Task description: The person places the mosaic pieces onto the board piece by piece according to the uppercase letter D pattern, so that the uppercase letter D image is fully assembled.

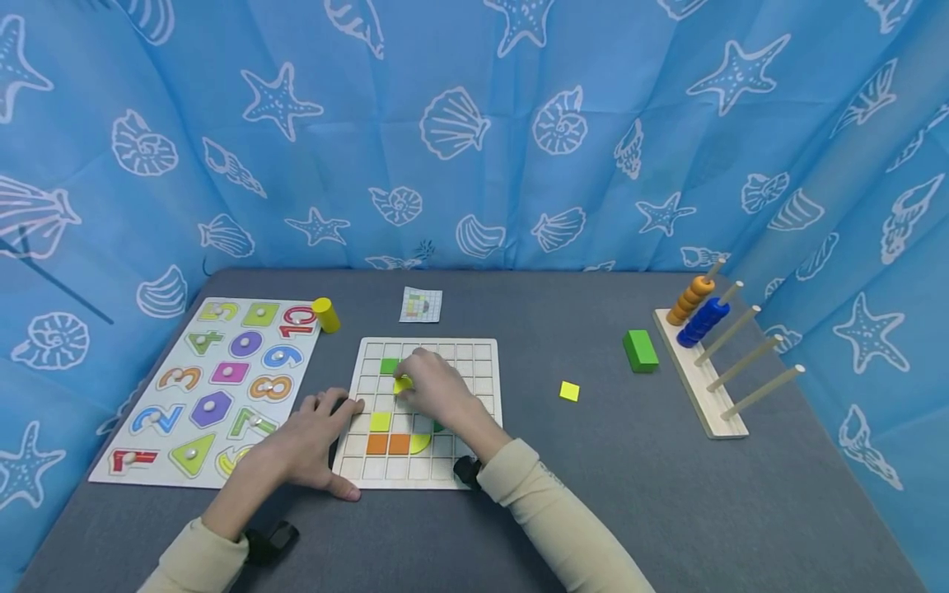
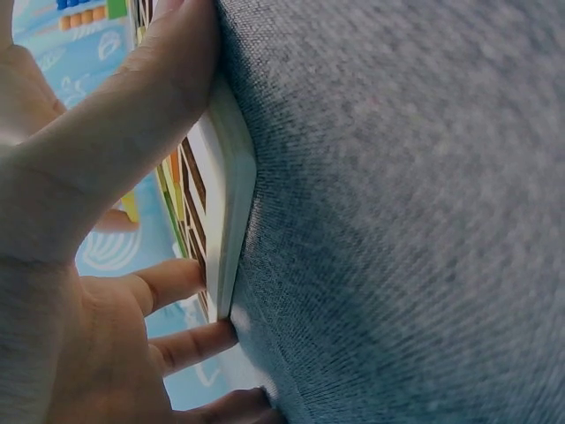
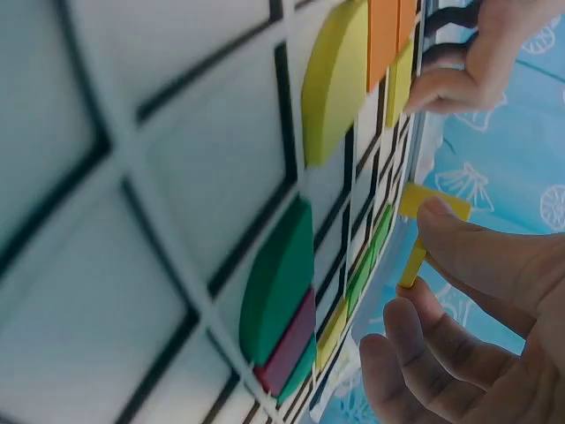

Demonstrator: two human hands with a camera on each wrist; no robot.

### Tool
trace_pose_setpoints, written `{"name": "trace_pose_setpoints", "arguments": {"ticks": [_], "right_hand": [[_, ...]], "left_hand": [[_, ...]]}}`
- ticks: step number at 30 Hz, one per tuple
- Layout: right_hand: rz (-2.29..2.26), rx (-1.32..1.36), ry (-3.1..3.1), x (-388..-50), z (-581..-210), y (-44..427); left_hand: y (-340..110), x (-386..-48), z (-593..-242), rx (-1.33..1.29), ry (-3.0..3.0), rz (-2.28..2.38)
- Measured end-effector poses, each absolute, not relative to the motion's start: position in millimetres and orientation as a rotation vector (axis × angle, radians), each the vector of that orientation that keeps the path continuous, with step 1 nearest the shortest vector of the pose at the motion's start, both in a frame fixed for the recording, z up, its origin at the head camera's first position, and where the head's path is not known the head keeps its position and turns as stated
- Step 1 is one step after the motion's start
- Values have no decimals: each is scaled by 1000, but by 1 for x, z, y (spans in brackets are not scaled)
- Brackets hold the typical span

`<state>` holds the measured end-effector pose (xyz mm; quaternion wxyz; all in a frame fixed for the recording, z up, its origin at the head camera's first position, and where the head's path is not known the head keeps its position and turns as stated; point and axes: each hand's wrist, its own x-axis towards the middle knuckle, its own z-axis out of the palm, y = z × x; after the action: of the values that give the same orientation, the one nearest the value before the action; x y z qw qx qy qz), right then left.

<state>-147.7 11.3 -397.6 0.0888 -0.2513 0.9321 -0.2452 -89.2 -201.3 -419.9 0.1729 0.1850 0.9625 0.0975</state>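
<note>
A white gridded board (image 1: pixel 485 362) lies on the table in front of me. My left hand (image 1: pixel 311 445) rests at its near left corner, thumb on the near side and fingers spread along the left edge. Over the board, my right hand (image 1: pixel 445 394) pinches a yellow tile (image 3: pixel 413 263) between thumb and index finger. Tiles in the grid include a green square (image 1: pixel 390 366), a yellow square (image 1: pixel 381 422), orange squares (image 1: pixel 388 444) and a yellow rounded piece (image 1: pixel 420 443). In the right wrist view, dark green rounded pieces (image 3: pixel 281 283) flank a purple piece (image 3: pixel 288 340).
A number-and-shape puzzle board (image 1: pixel 166 379) lies left, with a yellow cylinder (image 1: pixel 326 315) at its far corner. A small printed card (image 1: pixel 421 305) lies behind the grid. To the right are a yellow square (image 1: pixel 569 391), a green block (image 1: pixel 641 352) and a peg stand (image 1: pixel 704 387) with beads.
</note>
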Motion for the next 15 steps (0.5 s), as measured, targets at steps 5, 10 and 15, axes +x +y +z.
{"name": "trace_pose_setpoints", "arguments": {"ticks": [5, 10, 15], "right_hand": [[-681, -743, 2766, -146, -403, 2], [-634, -735, 2763, -144, -406, -3], [-590, -753, 2752, -143, -407, -8]], "left_hand": [[-202, -89, -420, 529, 2723, 286], [-202, -89, -420, 530, 2718, 283], [-201, -90, -420, 524, 2721, 276]]}}
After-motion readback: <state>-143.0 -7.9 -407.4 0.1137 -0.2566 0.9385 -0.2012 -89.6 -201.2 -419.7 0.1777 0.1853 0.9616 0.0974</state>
